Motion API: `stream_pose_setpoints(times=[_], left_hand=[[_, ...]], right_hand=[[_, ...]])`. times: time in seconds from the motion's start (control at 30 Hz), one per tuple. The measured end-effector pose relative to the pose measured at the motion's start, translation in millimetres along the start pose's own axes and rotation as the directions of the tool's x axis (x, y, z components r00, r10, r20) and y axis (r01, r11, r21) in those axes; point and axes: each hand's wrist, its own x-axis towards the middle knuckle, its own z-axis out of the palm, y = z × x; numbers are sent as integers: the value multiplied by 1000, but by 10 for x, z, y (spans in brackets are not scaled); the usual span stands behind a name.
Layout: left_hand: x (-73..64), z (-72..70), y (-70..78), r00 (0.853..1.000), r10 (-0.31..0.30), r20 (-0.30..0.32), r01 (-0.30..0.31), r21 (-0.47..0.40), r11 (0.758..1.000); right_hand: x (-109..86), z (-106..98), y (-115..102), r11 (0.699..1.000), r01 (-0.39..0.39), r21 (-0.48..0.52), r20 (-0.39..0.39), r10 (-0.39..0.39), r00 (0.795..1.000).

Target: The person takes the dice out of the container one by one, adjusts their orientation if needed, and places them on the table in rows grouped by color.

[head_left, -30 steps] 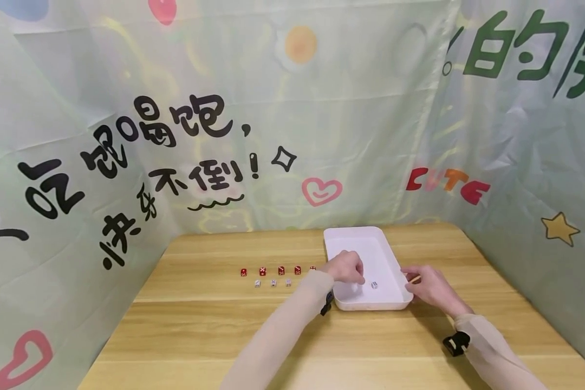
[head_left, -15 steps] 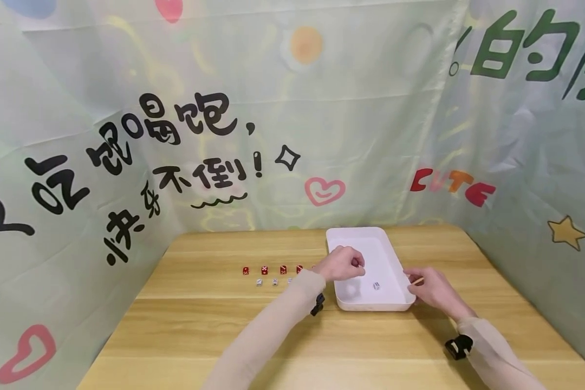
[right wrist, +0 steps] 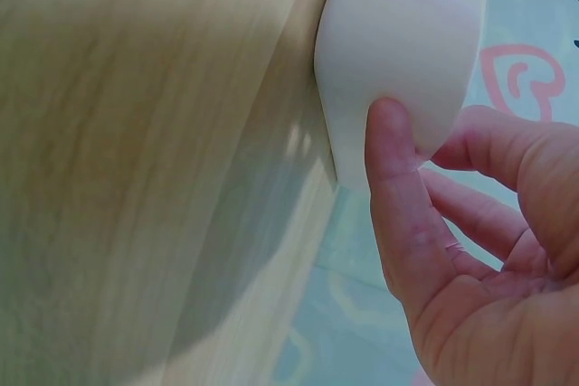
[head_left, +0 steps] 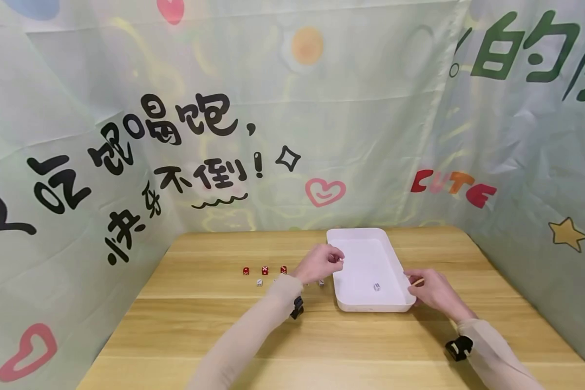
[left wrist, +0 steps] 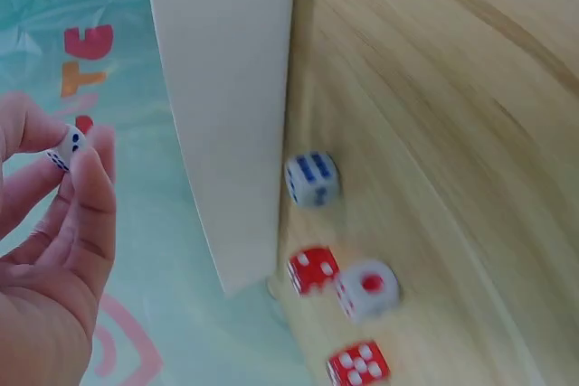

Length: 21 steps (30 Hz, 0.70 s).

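Observation:
My left hand (head_left: 317,262) is over the left rim of a white tray (head_left: 363,257), pinching a white die (left wrist: 69,146) between thumb and fingertips. The die's dark pips show in the left wrist view. At the tray's right front side, my right hand (head_left: 436,292) grips the tray wall, one finger outside and the thumb at the rim, as the right wrist view shows. One white die (head_left: 377,287) lies inside the tray near its front. Left of the tray, red dice (head_left: 265,270) form a row behind a row of white dice (head_left: 259,283); my left hand and sleeve hide some.
Beside the tray's outer wall in the left wrist view sit a white die with blue pips (left wrist: 312,178), a red die (left wrist: 313,270) and a white die with one red pip (left wrist: 367,290). Printed cloth (head_left: 370,135) hangs behind the wooden table (head_left: 214,314).
My left hand has risen from inside the tray and moved left to its left rim, now covering more of the dice rows. My right hand stays at the tray's right side.

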Motion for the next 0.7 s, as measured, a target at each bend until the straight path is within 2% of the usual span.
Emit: stream_pose_setpoints(times=[0.27,0.47,0.7], left_hand=[[-168,-193,-136,999,-24,-24,22,-63,998],[-273,-273,-245,999,-16,-37,14,-67,998],[-373,-382,-329,997,-47,-68,40,-98,994]], right_hand=[[11,6,-16,1000,-16,-5,7,16,1000],[4,8,-22,1000,-22,1,12,22,1000],[-3,3,-30,1000,-21,-6,9,21,1000]])
